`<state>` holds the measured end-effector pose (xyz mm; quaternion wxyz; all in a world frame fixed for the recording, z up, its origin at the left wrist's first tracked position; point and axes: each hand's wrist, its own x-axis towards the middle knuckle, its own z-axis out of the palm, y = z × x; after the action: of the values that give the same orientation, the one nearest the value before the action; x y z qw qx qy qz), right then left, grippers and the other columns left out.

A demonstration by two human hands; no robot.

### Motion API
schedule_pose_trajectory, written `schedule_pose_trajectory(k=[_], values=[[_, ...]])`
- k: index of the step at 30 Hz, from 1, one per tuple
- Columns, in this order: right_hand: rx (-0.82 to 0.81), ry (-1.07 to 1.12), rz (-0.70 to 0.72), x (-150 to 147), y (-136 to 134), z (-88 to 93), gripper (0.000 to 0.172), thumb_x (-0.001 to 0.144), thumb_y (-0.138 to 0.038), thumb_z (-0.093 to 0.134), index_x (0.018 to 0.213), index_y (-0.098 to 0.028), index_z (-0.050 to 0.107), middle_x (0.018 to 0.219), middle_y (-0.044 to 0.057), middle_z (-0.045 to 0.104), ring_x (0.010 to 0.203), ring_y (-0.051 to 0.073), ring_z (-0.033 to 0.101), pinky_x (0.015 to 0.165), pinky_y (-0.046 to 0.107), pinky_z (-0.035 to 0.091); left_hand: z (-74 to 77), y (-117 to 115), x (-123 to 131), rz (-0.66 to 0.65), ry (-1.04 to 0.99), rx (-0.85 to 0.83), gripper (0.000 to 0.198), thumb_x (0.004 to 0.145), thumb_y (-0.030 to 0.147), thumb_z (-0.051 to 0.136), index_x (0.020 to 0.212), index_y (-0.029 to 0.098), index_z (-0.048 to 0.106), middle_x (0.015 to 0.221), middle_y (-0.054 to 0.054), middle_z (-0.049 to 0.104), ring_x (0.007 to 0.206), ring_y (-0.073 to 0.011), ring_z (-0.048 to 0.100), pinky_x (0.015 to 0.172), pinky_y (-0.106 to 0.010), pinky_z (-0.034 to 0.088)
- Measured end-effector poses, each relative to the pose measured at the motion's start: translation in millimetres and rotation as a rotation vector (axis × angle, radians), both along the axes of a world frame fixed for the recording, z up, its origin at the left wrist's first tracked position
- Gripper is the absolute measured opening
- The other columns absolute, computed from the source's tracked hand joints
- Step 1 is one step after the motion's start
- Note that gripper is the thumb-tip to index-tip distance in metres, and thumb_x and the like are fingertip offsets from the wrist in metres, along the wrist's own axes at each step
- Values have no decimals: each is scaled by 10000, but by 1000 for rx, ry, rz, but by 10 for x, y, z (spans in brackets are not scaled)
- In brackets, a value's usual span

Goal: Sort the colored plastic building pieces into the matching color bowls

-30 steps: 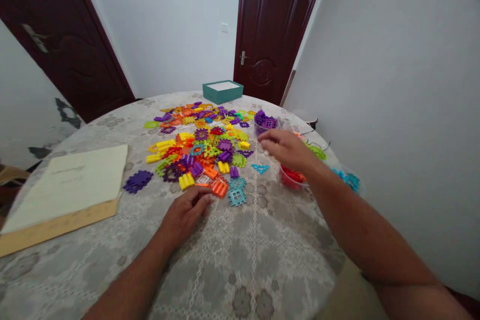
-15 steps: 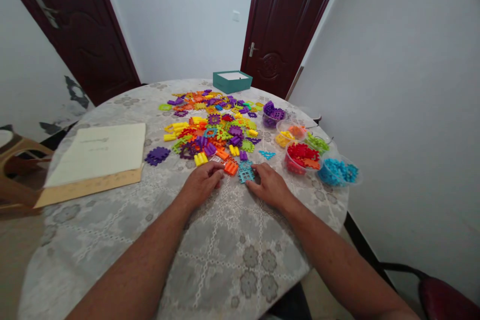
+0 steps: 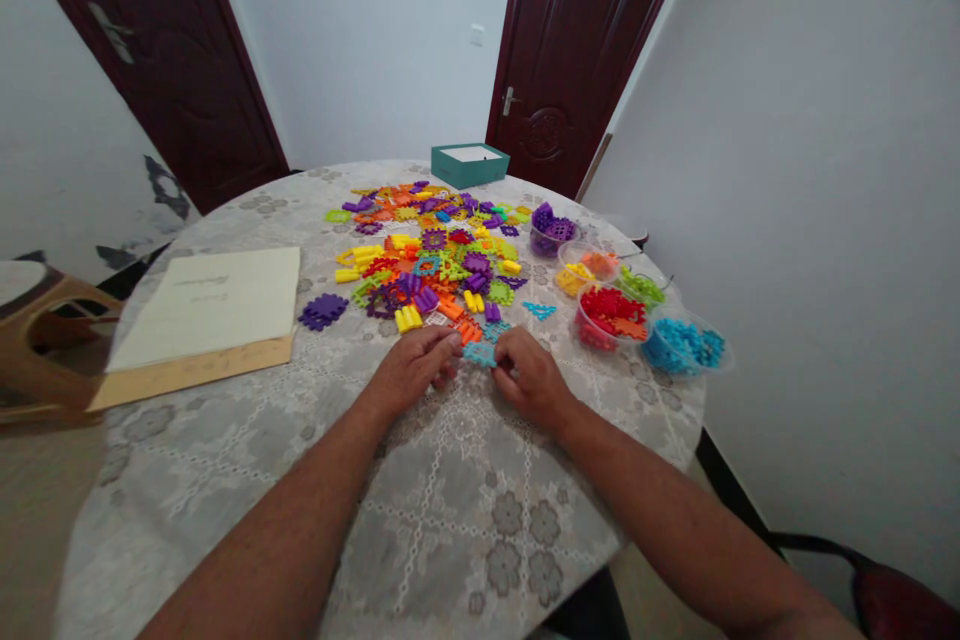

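Note:
A pile of coloured plastic interlocking pieces [image 3: 431, 255] is spread over the middle of a round table [image 3: 465, 480] with a lace-patterned cloth. My left hand [image 3: 412, 372] and my right hand [image 3: 529, 380] meet at the near edge of the pile. Both pinch a flat blue grid piece [image 3: 478, 353] between their fingertips, just above the cloth. An orange piece [image 3: 469, 328] lies right behind it.
Clear tubs along the right rim hold sorted pieces: purple [image 3: 551, 230], yellow and orange [image 3: 581, 270], green [image 3: 637, 288], red [image 3: 611, 312], blue [image 3: 682, 345]. A teal box [image 3: 469, 163] stands at the far edge. Paper on a board [image 3: 206, 305] lies left. A wooden chair [image 3: 37, 330] is beside the table.
My right hand came back from over the tubs to the near edge of the pile and closed on the blue grid piece. My left hand moved in and grips it too.

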<state>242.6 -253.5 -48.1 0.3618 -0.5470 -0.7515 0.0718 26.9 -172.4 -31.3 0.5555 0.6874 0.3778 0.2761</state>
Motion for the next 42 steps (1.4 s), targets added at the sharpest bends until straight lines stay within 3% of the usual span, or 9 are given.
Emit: schedule_pose_trajectory(k=[6, 8, 11, 13, 16, 20, 27, 36, 42], values=[[27, -179, 166, -157, 7, 13, 116, 967, -204, 519, 1026, -229, 615, 1137, 110, 636, 1064, 251, 573, 952, 402, 485, -43, -37, 42, 39, -132, -190, 611, 820, 343, 750, 1384, 167, 595, 1001, -67, 721, 784, -172, 681, 644, -300, 600], [61, -169, 84, -108, 30, -15, 208, 956, -232, 563, 1157, -225, 613, 1245, 127, 619, 1167, 272, 552, 1030, 438, 458, -48, -38, 48, 87, -168, -234, 611, 809, 279, 743, 1392, 178, 587, 1024, -66, 724, 804, -169, 684, 666, -302, 615], [85, -183, -165, 8, 98, -78, 339, 942, -255, 589, 1276, -203, 583, 1346, 167, 582, 1279, 315, 494, 1111, 498, 393, -49, -19, 38, 167, -185, -248, 538, 800, 244, 739, 1326, 186, 641, 1075, -75, 729, 866, -182, 697, 707, -316, 634], [38, -232, -302, 82, 152, -116, 348, 943, -281, 600, 1278, -190, 585, 1329, 181, 593, 1278, 337, 485, 1104, 517, 384, -51, -3, 21, 202, -188, -259, 466, 804, 259, 742, 1259, 177, 680, 1077, -81, 731, 878, -186, 704, 732, -332, 646], [-80, -299, -394, 149, 207, -144, 286, 958, -341, 612, 1204, -194, 615, 1229, 169, 639, 1212, 337, 507, 1041, 496, 411, -49, 10, -1, 218, -209, -297, 395, 808, 292, 755, 1175, 158, 697, 1067, -90, 733, 894, -193, 716, 762, -351, 660], [-131, -351, -374, 166, 205, -125, 241, 962, -380, 630, 1121, -199, 642, 1153, 142, 664, 1154, 320, 516, 991, 460, 411, -30, 4, -13, 211, -245, -328, 349, 789, 290, 781, 1096, 153, 687, 1055, -86, 730, 907, -191, 725, 778, -342, 664], [-111, -346, -368, 151, 145, -98, 386, 910, -374, 656, 1233, -163, 634, 1150, 152, 629, 1132, 317, 499, 958, 447, 403, -59, 27, -23, 187, -271, -400, 332, 834, 266, 747, 1129, 168, 631, 1092, -98, 739, 963, -209, 751, 833, -353, 662], [-21, -135, -246, 232, 120, -61, 218, 951, -276, 560, 1121, -170, 648, 1057, 104, 609, 1050, 246, 529, 968, 375, 431, 14, 6, 9, 166, -314, -434, 420, 780, 134, 731, 1188, 171, 642, 1211, -118, 730, 1033, -232, 746, 905, -346, 642], [-23, -25, -226, 254, 149, -82, 170, 986, -231, 481, 1046, -181, 632, 992, 76, 608, 986, 213, 553, 911, 327, 441, 52, -37, 4, 151, -349, -426, 484, 762, 175, 764, 1233, 172, 655, 1277, -129, 716, 1162, -265, 706, 957, -364, 622]])
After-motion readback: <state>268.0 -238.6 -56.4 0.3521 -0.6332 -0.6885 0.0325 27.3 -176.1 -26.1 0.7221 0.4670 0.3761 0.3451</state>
